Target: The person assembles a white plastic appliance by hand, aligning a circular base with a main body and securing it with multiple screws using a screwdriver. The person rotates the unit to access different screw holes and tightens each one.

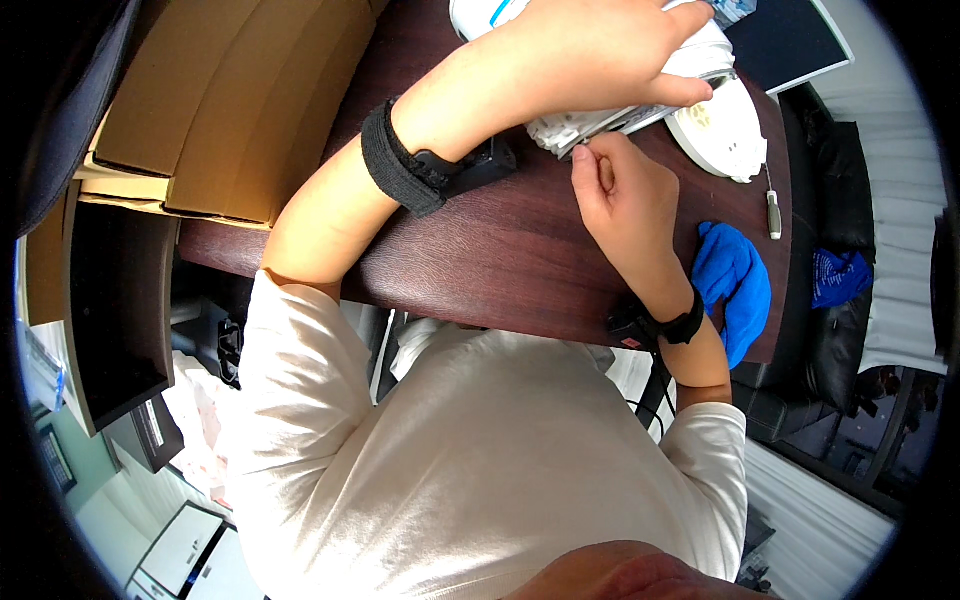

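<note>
My left hand (590,50) lies flat on top of a white plastic device (600,125) at the far edge of the dark wooden desk (480,250), pressing it down. My right hand (620,195) is just in front of the device, its thumb and forefinger pinched together at the device's lower edge; whatever small thing is between the fingertips is too small to tell. A round white plastic cover (725,130) lies to the right of the device. Both wrists wear black straps.
A blue cloth (735,285) lies on the desk by my right forearm. A small white-handled tool (773,210) rests near the right edge. Cardboard boxes (230,100) are stacked at the left. A dark flat panel (785,40) sits at the far right corner.
</note>
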{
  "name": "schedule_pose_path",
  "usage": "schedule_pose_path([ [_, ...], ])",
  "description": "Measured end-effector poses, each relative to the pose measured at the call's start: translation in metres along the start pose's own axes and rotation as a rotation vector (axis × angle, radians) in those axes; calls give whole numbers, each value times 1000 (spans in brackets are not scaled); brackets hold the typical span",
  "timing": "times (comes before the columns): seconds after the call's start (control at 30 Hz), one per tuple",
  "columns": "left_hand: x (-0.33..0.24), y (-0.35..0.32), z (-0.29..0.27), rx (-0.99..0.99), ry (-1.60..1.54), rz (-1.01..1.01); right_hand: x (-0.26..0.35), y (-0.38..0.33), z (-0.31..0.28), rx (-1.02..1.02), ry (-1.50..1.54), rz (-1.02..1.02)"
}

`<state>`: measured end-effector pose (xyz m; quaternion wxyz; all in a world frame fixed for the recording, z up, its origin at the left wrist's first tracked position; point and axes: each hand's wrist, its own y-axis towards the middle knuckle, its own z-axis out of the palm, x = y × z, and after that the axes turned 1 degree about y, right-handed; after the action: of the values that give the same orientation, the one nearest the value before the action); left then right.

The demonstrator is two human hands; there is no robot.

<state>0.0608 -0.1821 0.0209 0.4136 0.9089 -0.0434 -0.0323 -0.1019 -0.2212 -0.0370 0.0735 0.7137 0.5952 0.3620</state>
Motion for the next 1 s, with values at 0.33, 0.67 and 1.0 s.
schedule_pose_path([
  [0.33, 1, -1, 2, -14, -9, 6, 1, 2, -2, 111, 339, 272],
  [0.67, -1, 0, -2, -12, -19, 16, 2, -3, 3, 213, 851, 576],
  [1.0, -11, 7, -21, 80, 30, -1, -2, -2, 9, -135, -29, -131],
])
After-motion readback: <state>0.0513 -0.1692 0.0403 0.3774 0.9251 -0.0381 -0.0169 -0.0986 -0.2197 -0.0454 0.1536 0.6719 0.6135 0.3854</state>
